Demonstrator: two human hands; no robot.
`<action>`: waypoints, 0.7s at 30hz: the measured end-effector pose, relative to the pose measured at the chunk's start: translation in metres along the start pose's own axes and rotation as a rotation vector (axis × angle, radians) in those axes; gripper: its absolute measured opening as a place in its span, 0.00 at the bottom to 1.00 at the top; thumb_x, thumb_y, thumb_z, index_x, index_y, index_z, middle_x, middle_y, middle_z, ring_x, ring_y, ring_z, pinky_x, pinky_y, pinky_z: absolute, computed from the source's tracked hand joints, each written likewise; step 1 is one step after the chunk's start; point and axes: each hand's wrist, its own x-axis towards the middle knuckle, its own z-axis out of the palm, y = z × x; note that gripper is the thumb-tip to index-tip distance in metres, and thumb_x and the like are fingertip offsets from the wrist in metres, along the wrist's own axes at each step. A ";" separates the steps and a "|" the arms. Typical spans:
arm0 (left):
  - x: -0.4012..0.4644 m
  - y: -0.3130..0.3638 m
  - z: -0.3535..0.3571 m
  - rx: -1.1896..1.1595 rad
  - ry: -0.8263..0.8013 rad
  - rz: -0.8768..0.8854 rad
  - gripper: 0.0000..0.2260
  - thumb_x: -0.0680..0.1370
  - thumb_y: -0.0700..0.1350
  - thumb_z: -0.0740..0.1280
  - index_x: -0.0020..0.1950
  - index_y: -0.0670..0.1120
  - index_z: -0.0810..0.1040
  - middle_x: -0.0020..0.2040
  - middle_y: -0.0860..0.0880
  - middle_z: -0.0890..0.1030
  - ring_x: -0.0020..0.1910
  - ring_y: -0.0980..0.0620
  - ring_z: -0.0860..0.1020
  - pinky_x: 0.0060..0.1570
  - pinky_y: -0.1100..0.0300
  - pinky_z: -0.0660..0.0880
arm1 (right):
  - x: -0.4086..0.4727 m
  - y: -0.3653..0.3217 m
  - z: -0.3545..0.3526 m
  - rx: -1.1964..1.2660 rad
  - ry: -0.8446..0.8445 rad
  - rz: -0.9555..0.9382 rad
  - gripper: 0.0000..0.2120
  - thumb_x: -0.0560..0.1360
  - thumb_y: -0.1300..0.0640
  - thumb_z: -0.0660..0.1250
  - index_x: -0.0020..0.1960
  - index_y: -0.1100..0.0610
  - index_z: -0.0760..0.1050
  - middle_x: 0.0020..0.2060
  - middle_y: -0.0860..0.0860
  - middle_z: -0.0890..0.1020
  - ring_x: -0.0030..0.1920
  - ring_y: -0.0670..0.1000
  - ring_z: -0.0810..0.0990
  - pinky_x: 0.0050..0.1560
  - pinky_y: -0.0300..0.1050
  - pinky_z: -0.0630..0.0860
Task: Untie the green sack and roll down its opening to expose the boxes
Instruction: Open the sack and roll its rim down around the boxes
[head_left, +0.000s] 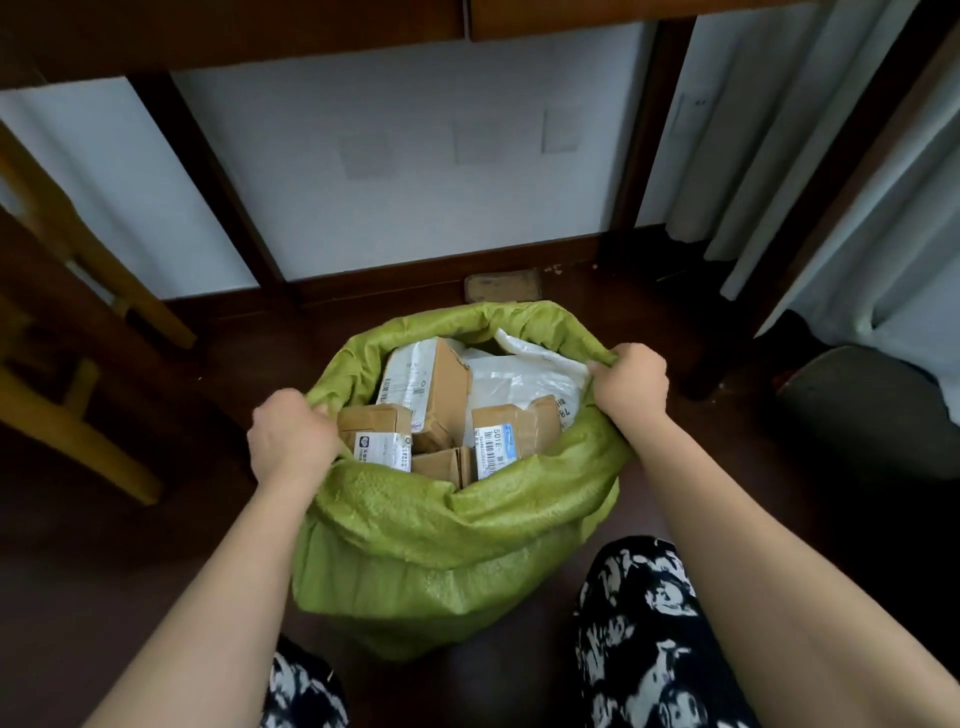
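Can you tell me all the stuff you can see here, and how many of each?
green sack: one, green, on the floor, mouth open, rim rolled
cardboard boxes: at least four showing, brown with labels, inside the sack
plastic mailer bag: one, white, inside the sack at the back right
chair: one, yellow-brown wood, left
curtain: white, right
floor: dark brown
left hand: gripping the sack's left rim
right hand: gripping the right rim
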 end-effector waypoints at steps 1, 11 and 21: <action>0.003 -0.008 -0.001 -0.150 0.016 -0.086 0.13 0.78 0.45 0.65 0.54 0.35 0.79 0.56 0.35 0.79 0.56 0.33 0.76 0.52 0.48 0.73 | 0.002 0.006 -0.001 0.067 0.014 0.043 0.10 0.74 0.56 0.67 0.38 0.62 0.75 0.36 0.55 0.76 0.42 0.58 0.75 0.40 0.45 0.68; -0.004 -0.036 0.012 -0.902 0.024 -0.549 0.12 0.77 0.46 0.66 0.54 0.39 0.77 0.59 0.41 0.78 0.55 0.43 0.78 0.57 0.49 0.75 | -0.014 0.016 0.008 0.562 -0.058 0.421 0.24 0.76 0.48 0.64 0.65 0.62 0.70 0.59 0.56 0.76 0.59 0.59 0.76 0.61 0.55 0.75; -0.060 -0.008 0.001 -0.306 -0.148 -0.492 0.45 0.65 0.54 0.78 0.70 0.39 0.55 0.70 0.39 0.60 0.65 0.38 0.68 0.60 0.46 0.71 | -0.070 -0.002 -0.008 0.214 -0.123 0.496 0.41 0.69 0.43 0.72 0.70 0.60 0.56 0.70 0.60 0.64 0.68 0.62 0.66 0.63 0.56 0.68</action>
